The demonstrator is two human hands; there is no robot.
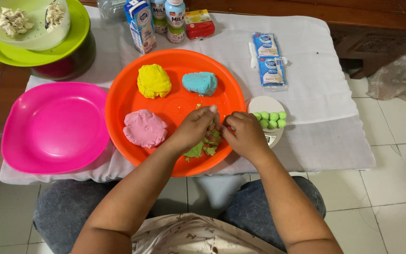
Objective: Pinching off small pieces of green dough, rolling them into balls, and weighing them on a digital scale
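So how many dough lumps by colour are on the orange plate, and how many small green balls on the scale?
Yellow dough lump: 1
Blue dough lump: 1
Pink dough lump: 1
Green dough, torn, under both hands: 1
Small green balls on the scale: 6
Total: 10

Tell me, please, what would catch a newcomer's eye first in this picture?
The big orange plate at the middle of the white cloth draws the eye, with lumps of yellow dough, blue dough and pink dough on it. At its near edge the left hand and right hand meet over torn green dough. Left of it lies a pink plate; to the right, small green balls sit on a white scale.
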